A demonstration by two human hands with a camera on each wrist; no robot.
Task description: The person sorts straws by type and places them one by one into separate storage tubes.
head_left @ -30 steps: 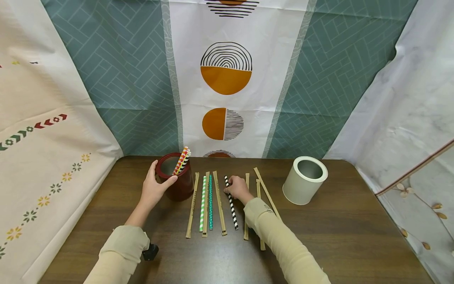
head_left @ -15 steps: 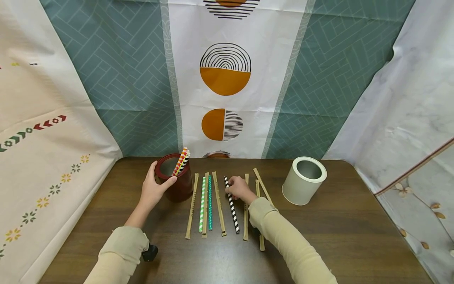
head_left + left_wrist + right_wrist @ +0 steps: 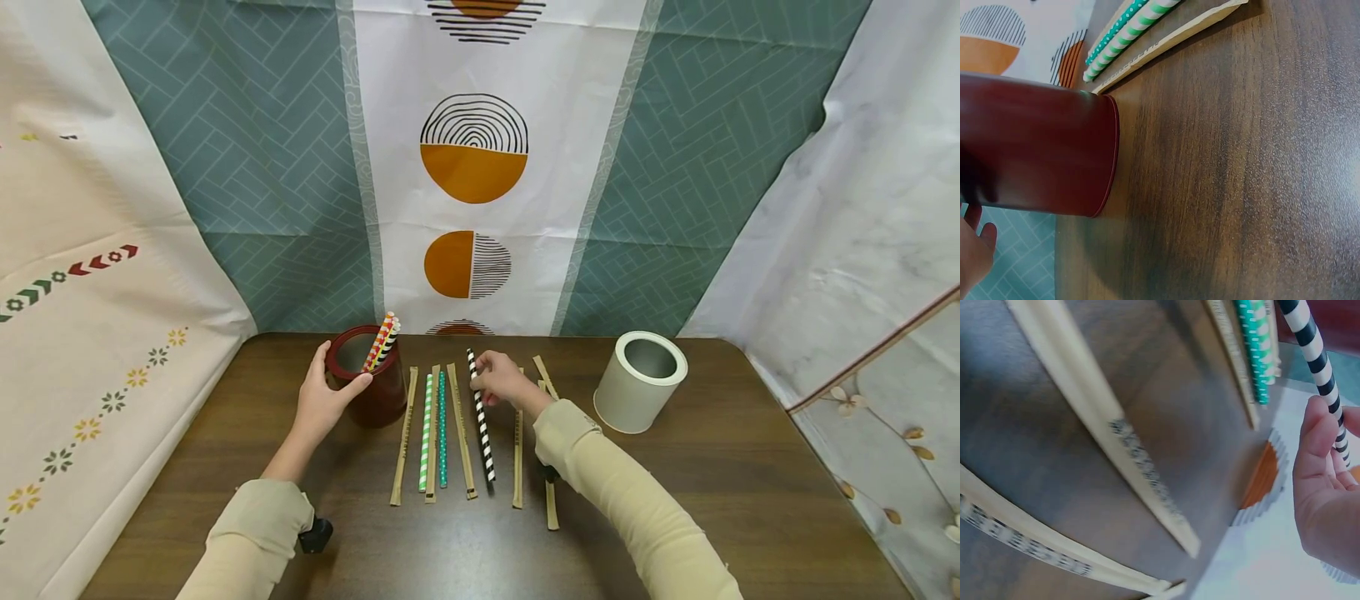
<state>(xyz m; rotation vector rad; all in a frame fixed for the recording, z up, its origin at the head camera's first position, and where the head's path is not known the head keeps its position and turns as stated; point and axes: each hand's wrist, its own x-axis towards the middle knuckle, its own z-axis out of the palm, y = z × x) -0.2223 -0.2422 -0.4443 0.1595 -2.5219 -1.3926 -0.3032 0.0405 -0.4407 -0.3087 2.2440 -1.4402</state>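
Observation:
My right hand (image 3: 502, 380) pinches a black-and-white striped paper straw (image 3: 482, 429) near its upper end. In the right wrist view the thumb and fingers close on that striped straw (image 3: 1317, 359), which is raised off the table. My left hand (image 3: 322, 404) holds the dark red canister (image 3: 384, 398) at its left side, thumb along the front rim. Several patterned paper straws (image 3: 384, 343) stand in the canister, leaning right. Beside it lie a green-striped straw (image 3: 426, 433) and a teal dotted straw (image 3: 442, 433) among paper-wrapped straws (image 3: 403, 442).
A cream canister (image 3: 636, 392) stands at the right of the brown wooden table (image 3: 712, 500). More wrapped straws (image 3: 518, 467) lie below and beside my right hand, partly hidden by the arm. A patterned cloth (image 3: 300, 167) hangs behind the table's back edge.
My right hand has lifted the black-and-white straw off the table and shifted it slightly up and away. The left hand has stayed on the red canister.

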